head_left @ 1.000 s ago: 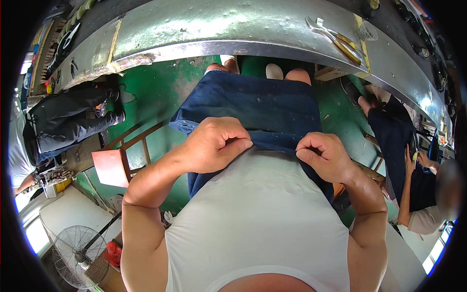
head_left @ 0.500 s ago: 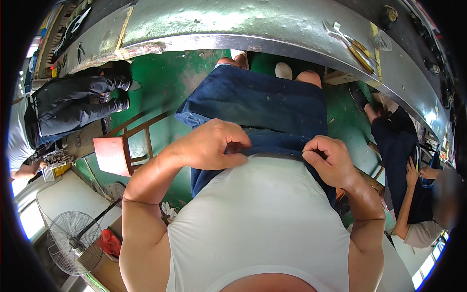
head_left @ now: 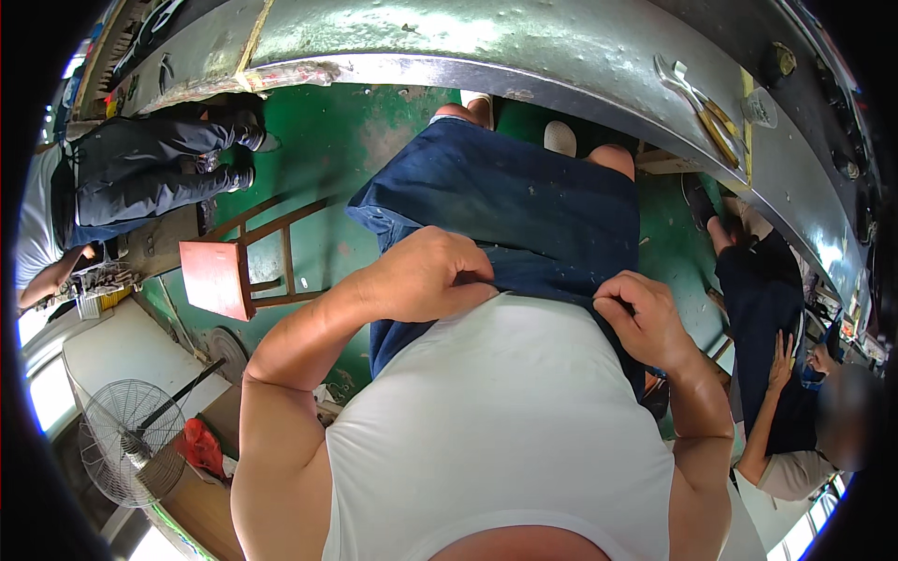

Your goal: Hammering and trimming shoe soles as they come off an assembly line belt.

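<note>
A dark blue apron (head_left: 524,192) lies over my lap and thighs, its upper edge folded at my waist against my white sleeveless top (head_left: 505,402). My left hand (head_left: 435,271) is closed at that edge, thumb and fingers pinching the cloth left of centre. At the right end of the waist edge, my right hand (head_left: 645,313) is also closed on the apron, its fingers curled and thumb bent in. Part of the gripped cloth is hidden behind my fingers.
A metal workbench (head_left: 449,37) runs across ahead, holding yellow-handled pliers (head_left: 711,122) and a clear cup (head_left: 762,109). A red-topped stool (head_left: 215,279) and a fan (head_left: 131,441) stand left. One person (head_left: 150,178) is at left, another (head_left: 772,374) sits at right.
The view has shifted slightly. My left hand has drawn a little closer to the apron's waist edge, while my right hand keeps its place there.
</note>
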Demonstrator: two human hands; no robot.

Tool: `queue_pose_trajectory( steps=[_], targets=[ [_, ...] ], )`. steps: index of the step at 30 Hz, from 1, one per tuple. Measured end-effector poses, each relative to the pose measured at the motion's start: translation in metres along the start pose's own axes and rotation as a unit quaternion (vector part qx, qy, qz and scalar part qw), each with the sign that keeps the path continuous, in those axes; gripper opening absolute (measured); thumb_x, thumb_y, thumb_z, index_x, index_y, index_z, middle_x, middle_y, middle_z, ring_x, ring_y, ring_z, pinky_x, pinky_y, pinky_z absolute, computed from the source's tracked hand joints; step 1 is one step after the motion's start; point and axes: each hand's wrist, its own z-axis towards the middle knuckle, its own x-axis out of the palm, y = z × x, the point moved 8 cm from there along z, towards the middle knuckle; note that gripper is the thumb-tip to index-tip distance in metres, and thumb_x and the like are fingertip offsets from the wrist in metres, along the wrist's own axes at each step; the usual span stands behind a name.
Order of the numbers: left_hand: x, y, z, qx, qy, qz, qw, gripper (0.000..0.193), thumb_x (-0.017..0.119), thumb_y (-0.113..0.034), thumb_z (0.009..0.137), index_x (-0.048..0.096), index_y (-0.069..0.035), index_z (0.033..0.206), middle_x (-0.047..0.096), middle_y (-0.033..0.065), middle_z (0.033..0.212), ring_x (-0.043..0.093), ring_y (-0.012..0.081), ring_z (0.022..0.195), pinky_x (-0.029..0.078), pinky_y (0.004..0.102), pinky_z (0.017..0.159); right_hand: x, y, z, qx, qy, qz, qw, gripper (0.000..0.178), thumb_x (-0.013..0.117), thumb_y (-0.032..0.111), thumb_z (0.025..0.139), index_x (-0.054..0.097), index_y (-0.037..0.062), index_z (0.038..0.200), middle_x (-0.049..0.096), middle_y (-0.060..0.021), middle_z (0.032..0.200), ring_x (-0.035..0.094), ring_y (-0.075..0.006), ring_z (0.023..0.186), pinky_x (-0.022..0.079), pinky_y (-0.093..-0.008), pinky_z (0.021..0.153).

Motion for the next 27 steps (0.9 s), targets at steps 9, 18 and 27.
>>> queue_pose_trajectory(
  steps=[9,18,27],
  targets=[
    [-0.004,0.032,-0.049,-0.096,0.065,-0.017,0.993,0.022,0.075,-0.009,0.076,0.067,-0.002,0.095,0.065,0.0083,0.073,0.066,0.0197,0.070,0.050,0.0325,0.060,-0.008,-0.006,-0.028,0.012,0.108,-0.009,0.994,0.015,0.074,0.008,0.080,0.064,0.0042,0.092,0.063,-0.0103,0.079,0.064,-0.0286,0.068,0.050,-0.0363,0.060],
    [0.011,0.040,-0.073,-0.112,0.060,0.135,0.983,0.021,0.071,-0.014,0.074,0.056,-0.002,0.083,0.064,0.0167,0.074,0.063,0.0403,0.073,0.048,0.0462,0.063,0.010,-0.017,-0.046,-0.046,0.037,-0.205,0.977,0.017,0.073,0.010,0.075,0.060,0.0066,0.084,0.061,-0.0089,0.076,0.063,-0.0305,0.069,0.050,-0.0417,0.059],
    [0.019,0.049,-0.097,-0.159,0.168,0.230,0.945,0.026,0.074,-0.018,0.074,0.058,-0.002,0.086,0.067,0.0160,0.082,0.066,0.0363,0.081,0.051,0.0429,0.068,0.029,-0.055,-0.098,0.056,0.207,-0.202,0.956,0.019,0.072,0.015,0.074,0.057,0.0038,0.077,0.063,-0.0104,0.070,0.066,-0.0329,0.068,0.051,-0.0429,0.060]
  ],
)
